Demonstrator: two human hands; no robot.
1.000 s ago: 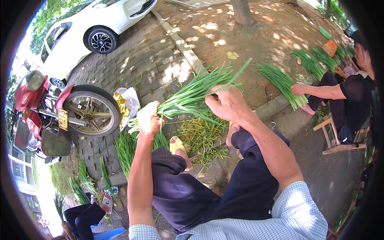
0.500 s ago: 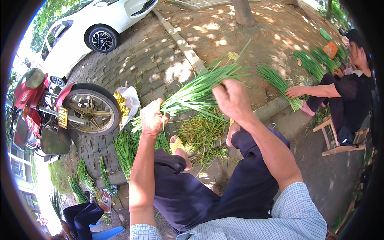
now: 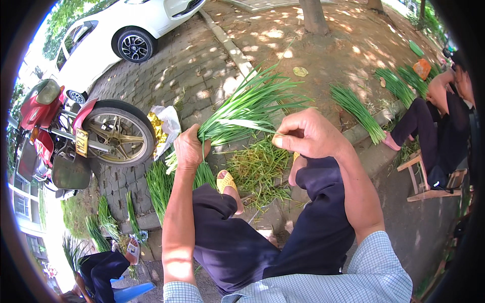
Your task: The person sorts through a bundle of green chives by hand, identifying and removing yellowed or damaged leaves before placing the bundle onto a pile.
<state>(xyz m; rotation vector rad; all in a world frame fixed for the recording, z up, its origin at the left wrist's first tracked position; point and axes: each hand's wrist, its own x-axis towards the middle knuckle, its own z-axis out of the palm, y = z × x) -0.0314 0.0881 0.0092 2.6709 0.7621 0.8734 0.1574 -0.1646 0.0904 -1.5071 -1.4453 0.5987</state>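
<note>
Gripping firmly, your left hand point(image 3: 188, 146) is closed round the bunch of green leaves point(image 3: 247, 108) near its pale stalk ends. Bunch is held up before you, narrow at your fist, fanning out far and right; blades flat, thin, slightly glossy. Your right hand point(image 3: 316, 134) has thumb and forefinger pinched on the tip of one leaf blade point(image 3: 252, 123), drawn out from the rest.

Under it, near your feet: a tangled heap of yellow-green stalks point(image 3: 257, 169), between your yellow plastic slippers point(image 3: 227, 182). More leaves point(image 3: 159, 187) lie left of your left forearm. Farther left, a crumpled whitish plastic bag point(image 3: 173, 121) with shiny gold material point(image 3: 157, 129), beside a spoked motorcycle wheel point(image 3: 118, 134). Writing: dark characters on the motorcycle's small yellow plate point(image 3: 82, 142).

Ground is outdoors: grey block paving point(image 3: 187, 96), a stone kerb point(image 3: 227, 45), then sun-dappled brown soil point(image 3: 343, 50). White car point(image 3: 156, 20) far left; to the right, a person sits on a wooden stool point(image 3: 414, 177), near a neatly laid bundle point(image 3: 356, 111).
</note>
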